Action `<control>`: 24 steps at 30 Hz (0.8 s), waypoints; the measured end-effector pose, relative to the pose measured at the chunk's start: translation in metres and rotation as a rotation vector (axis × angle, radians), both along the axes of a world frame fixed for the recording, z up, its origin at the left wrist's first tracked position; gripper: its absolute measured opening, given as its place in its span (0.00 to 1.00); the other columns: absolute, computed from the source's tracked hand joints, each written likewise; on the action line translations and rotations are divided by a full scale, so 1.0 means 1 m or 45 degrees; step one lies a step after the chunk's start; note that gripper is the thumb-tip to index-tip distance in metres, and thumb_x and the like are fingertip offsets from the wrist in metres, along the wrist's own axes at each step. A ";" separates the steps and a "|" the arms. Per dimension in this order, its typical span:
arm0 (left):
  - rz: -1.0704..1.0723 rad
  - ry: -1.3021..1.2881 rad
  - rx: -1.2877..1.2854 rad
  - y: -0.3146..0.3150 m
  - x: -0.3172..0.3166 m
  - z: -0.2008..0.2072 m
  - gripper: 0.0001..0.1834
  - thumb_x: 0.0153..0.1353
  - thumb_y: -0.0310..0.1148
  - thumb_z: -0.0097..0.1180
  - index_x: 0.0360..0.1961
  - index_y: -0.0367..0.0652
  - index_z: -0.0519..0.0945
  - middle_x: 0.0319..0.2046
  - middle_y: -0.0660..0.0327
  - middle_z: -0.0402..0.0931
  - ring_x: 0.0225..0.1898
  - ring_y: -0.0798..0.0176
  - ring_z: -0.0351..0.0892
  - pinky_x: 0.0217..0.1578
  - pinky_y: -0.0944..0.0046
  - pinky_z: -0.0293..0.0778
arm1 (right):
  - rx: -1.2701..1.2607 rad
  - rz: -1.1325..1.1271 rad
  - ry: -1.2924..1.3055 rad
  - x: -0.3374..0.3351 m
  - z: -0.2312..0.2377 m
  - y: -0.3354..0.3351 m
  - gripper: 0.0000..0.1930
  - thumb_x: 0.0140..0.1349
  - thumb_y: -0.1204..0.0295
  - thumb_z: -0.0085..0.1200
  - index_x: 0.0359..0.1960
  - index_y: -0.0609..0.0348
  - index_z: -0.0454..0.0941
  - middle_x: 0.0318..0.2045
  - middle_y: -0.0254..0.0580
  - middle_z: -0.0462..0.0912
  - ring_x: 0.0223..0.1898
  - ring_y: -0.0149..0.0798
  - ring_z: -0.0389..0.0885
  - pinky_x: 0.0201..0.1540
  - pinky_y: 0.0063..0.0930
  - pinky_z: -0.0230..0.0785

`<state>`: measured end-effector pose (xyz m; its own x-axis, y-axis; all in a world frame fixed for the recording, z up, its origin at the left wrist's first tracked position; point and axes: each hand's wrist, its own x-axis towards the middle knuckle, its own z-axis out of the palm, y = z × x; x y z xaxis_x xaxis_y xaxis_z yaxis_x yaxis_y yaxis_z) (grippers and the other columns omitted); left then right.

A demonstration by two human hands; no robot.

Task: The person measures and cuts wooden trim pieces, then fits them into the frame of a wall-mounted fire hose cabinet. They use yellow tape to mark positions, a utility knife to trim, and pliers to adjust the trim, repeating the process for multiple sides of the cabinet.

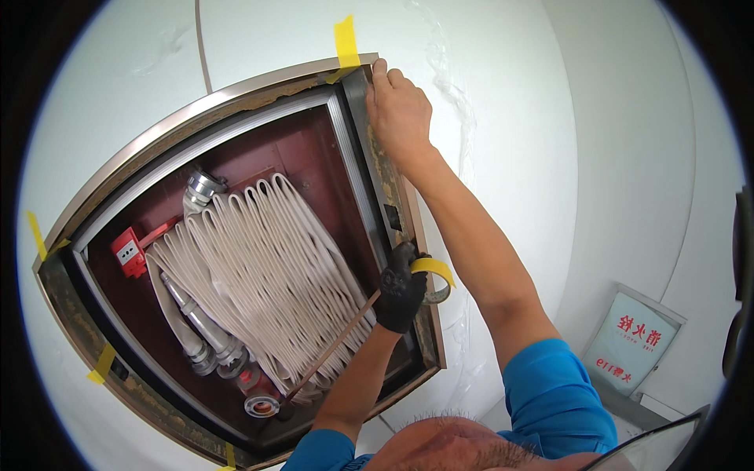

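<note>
A metal-edged frame (161, 125) surrounds a recessed fire hose cabinet. My right hand (399, 110), bare, is closed at the frame's upper right corner, with its fingers curled over the edge. Just beside it, a yellow tape strip (345, 43) runs from the frame onto the wall. My left hand (400, 286), in a black glove, grips a roll of yellow tape (434, 268) near the frame's right side. The gloved fingers are partly hidden. A thin brown bar (334, 345) slants down from that hand across the hose; whether the hand touches it I cannot tell.
Inside the cabinet are a folded white hose (251, 275), metal couplings (206, 186), a red call box (128, 251) and a valve outlet (261, 406). More tape strips (102, 363) sit along the left edge. A glazed panel (632, 341) stands at the lower right.
</note>
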<state>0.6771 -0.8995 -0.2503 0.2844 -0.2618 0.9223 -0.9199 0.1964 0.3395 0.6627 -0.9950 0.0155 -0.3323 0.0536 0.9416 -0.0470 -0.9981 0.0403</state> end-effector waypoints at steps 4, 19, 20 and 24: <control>0.076 0.063 0.131 -0.001 -0.007 0.003 0.23 0.56 0.18 0.56 0.55 0.35 0.71 0.45 0.47 0.77 0.45 0.52 0.81 0.47 0.59 0.77 | 0.032 -0.017 0.028 -0.009 -0.006 -0.005 0.21 0.66 0.68 0.56 0.58 0.63 0.74 0.31 0.43 0.77 0.28 0.47 0.79 0.31 0.41 0.72; 0.181 -0.012 0.080 -0.001 0.007 0.010 0.21 0.55 0.25 0.63 0.50 0.41 0.72 0.36 0.57 0.80 0.37 0.59 0.82 0.39 0.60 0.78 | 0.753 1.348 1.039 -0.120 -0.295 -0.015 0.25 0.66 0.57 0.61 0.58 0.61 0.76 0.41 0.41 0.83 0.40 0.34 0.81 0.47 0.29 0.75; 0.189 -0.029 0.079 -0.001 0.005 0.014 0.21 0.55 0.25 0.63 0.50 0.41 0.72 0.36 0.57 0.81 0.37 0.58 0.83 0.39 0.60 0.78 | 0.777 1.470 0.999 -0.113 -0.299 -0.018 0.25 0.66 0.57 0.61 0.58 0.60 0.76 0.41 0.40 0.83 0.40 0.33 0.81 0.48 0.28 0.75; 0.235 -0.059 0.117 0.003 0.005 0.019 0.21 0.53 0.27 0.64 0.48 0.42 0.73 0.36 0.58 0.81 0.37 0.58 0.83 0.39 0.59 0.78 | 0.827 1.723 0.938 -0.111 -0.301 -0.018 0.23 0.64 0.63 0.64 0.58 0.57 0.77 0.36 0.33 0.85 0.39 0.27 0.82 0.50 0.26 0.74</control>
<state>0.6817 -0.8961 -0.2317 0.2931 -0.2931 0.9100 -0.9525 -0.0069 0.3046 0.5516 -1.0133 -0.2858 0.6840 -0.3187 0.6562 0.6438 -0.1591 -0.7484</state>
